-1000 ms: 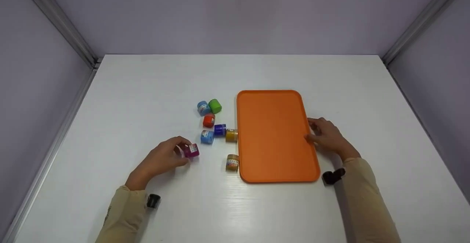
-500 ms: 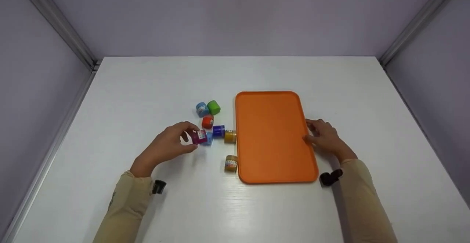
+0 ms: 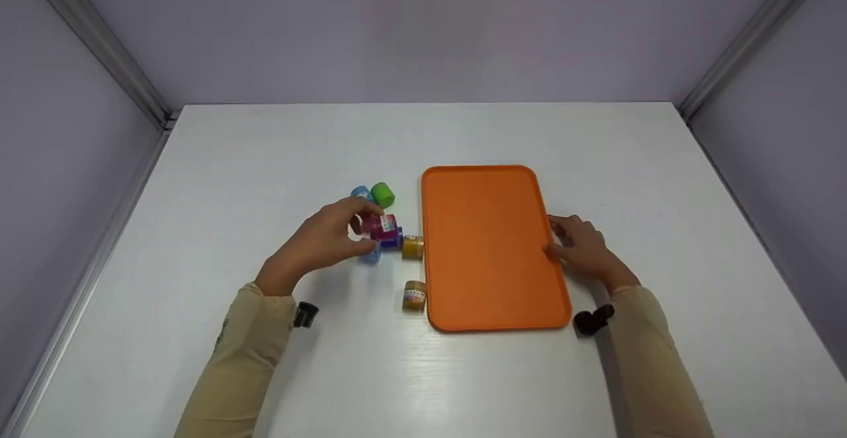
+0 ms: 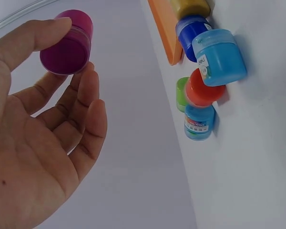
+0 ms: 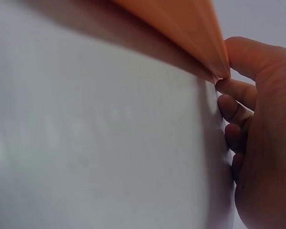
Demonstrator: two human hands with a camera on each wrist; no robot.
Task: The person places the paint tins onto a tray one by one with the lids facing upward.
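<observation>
While one magenta jar is held, seven lie beside one tray.

white table | lilac walls | metal corner rails | even light

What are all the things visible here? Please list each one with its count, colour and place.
Magenta plastic paint jar: 1, pinched in the left hand, lifted above the table.
Other small paint jars: 7 countable; light blue, dark blue, red, green, second light blue, two golden-yellow; left of the tray.
Flat orange plastic tray: 1, table centre.
White table: 1.
Left hand: holds the magenta jar.
Right hand: grips the tray's right edge.
</observation>
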